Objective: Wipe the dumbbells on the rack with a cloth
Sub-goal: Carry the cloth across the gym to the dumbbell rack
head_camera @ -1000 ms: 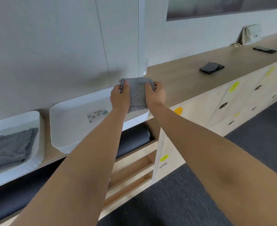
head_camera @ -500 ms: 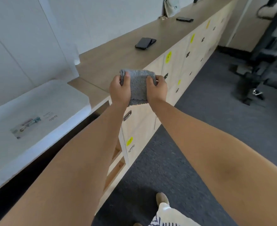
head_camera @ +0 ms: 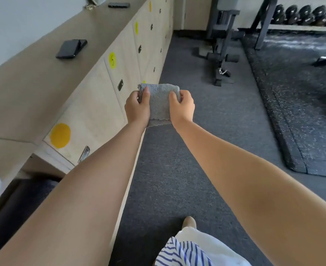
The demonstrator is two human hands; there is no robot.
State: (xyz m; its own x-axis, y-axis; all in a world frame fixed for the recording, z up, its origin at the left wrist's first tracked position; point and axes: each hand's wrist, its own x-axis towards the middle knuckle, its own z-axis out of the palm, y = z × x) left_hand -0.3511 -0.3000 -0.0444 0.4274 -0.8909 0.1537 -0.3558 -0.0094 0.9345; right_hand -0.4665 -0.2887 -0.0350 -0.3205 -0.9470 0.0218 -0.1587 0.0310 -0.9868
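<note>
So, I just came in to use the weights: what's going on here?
A person holds a folded grey cloth in front of them, left hand and right hand each pinching one side. They stand on the carpet beside the lockers. The dumbbells sit on their rack across the room, out of reach.

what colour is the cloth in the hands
Grey; the folded cloth shows best in the head view.

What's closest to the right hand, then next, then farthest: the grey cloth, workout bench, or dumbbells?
1. The grey cloth, gripped by the right hand.
2. The workout bench, ahead on the floor.
3. The dumbbells, racked at the far right.
</note>
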